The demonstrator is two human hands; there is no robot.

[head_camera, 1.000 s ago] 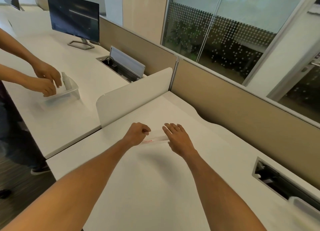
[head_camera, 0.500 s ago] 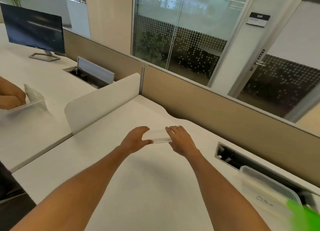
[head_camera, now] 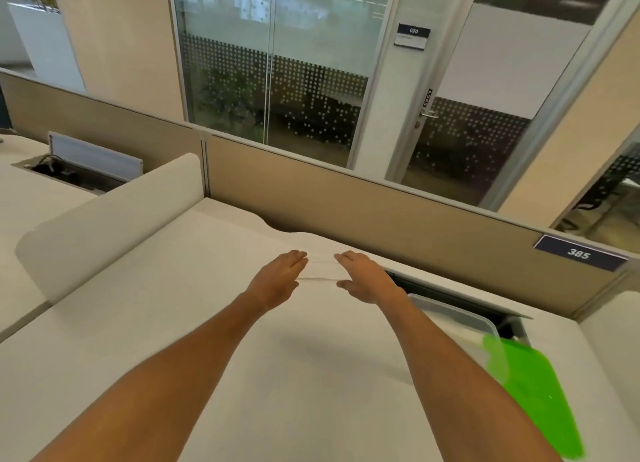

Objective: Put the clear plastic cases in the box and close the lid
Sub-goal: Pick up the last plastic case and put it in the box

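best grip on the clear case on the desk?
Probably its two short ends, one hand from each side. The case lies flat and thin on the desk, and the left hand and right hand already flank those ends.

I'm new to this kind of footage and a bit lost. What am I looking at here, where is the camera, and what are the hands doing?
No machine here: the camera sits on a person's head, looking forward and down, so the two bare arms are that person's own. The left hand and right hand press from either side on a clear plastic case, which is hard to see because it is see-through. They work over a white desk with a beige partition behind. To the right stands a clear box with a green lid beside it, so the box is open. I cannot tell whether the case is lifted off the desk or resting on it.
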